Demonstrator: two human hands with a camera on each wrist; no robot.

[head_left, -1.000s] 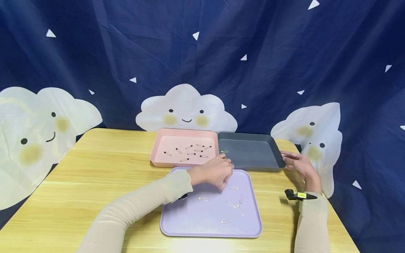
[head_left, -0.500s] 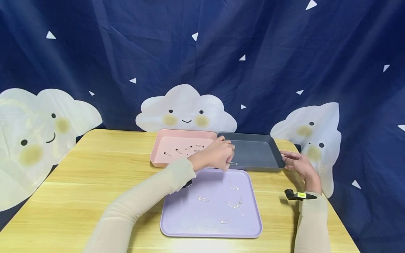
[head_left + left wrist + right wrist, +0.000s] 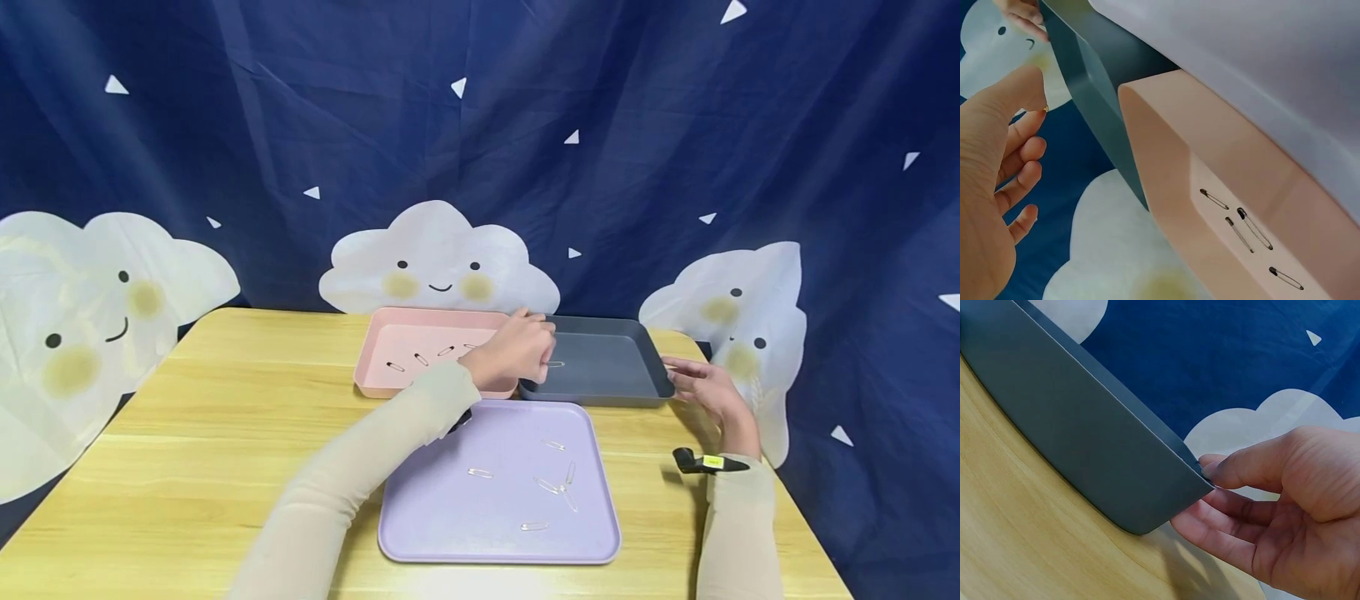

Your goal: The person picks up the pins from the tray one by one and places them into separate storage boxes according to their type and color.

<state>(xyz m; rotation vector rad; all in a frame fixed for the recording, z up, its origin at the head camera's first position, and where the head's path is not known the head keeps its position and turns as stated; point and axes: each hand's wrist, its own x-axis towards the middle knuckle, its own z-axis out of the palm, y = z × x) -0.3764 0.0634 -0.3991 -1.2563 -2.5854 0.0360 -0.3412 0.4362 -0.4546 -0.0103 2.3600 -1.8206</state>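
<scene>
My left hand [image 3: 519, 348] is over the side where the pink and dark grey trays meet, pinching a gold safety pin [image 3: 556, 364] between thumb and forefinger. In the left wrist view, only a tiny gold bit shows at the fingertips [image 3: 1035, 100]. My right hand [image 3: 708, 392] grips the right end of the dark grey tray [image 3: 600, 398], thumb over its rim and fingers against the outer wall. The pink tray [image 3: 375, 388] holds several black safety pins [image 3: 1254, 228], some hidden behind my left hand and wrist.
A lilac tray [image 3: 450, 533] lies nearest on the wooden table [image 3: 187, 433]. Several gold safety pins [image 3: 481, 473] are scattered on it. Behind the table hangs a dark blue curtain [image 3: 375, 125] with white clouds.
My left hand has moved up and away from the lilac tray to the grey tray's left side, carrying the gold safety pin. My right hand stays at the grey tray.
</scene>
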